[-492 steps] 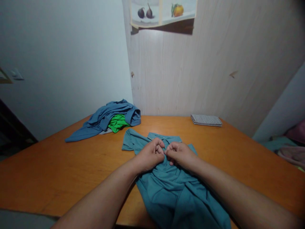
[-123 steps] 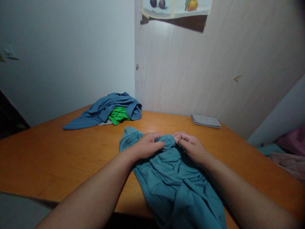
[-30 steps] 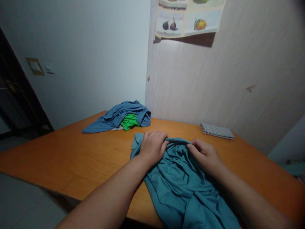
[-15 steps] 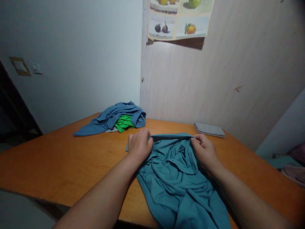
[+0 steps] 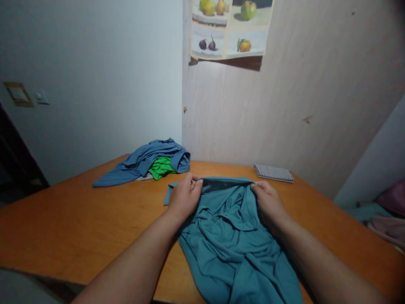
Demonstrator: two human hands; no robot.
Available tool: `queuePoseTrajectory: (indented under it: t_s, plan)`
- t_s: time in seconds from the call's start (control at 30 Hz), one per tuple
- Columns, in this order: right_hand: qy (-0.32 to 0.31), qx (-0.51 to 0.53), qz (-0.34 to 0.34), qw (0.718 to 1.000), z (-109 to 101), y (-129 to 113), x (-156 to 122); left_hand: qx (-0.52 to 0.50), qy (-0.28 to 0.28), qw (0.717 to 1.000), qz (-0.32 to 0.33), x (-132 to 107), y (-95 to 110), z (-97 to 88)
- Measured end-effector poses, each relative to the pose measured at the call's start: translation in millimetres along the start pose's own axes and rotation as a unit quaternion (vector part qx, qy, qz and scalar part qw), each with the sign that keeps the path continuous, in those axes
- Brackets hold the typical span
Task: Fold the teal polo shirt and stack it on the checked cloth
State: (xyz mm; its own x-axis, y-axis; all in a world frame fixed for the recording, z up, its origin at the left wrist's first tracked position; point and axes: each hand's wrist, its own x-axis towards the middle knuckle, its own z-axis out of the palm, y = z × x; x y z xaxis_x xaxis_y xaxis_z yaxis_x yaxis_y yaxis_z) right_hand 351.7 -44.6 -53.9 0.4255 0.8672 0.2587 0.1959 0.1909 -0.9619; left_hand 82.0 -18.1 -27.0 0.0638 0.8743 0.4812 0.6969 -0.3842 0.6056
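Observation:
A teal polo shirt [image 5: 232, 240] lies rumpled on the orange wooden table [image 5: 79, 223], its lower part hanging over the near edge. My left hand [image 5: 183, 197] is closed on the shirt's top edge at the left. My right hand [image 5: 268, 202] pinches the same edge at the right. The fabric between the two hands is pulled into a straight, taut line.
A heap of a blue garment [image 5: 142, 159] and a green one [image 5: 160, 167] lies at the table's back left. A folded striped cloth [image 5: 274, 172] sits at the back right by the wooden wall. A fruit poster [image 5: 228, 28] hangs above. Bedding [image 5: 384, 209] shows at far right.
My hands have moved apart along the shirt's top edge, stretching it straight where it was bunched between them. The view has tilted slightly upward.

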Motion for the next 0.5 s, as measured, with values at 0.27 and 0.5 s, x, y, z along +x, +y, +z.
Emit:
queuePoseTrajectory:
  t_s: [0.27, 0.5]
  plan:
    - [-0.003, 0.059, 0.029, 0.998, 1, -5, -1, -0.099, 0.003, 0.994, 0.035, 4, -7, 3.5]
    - [0.038, 0.139, 0.060, 0.988, 2, -5, 2, -0.211, -0.155, 0.956, 0.129, -13, 9, 4.2]
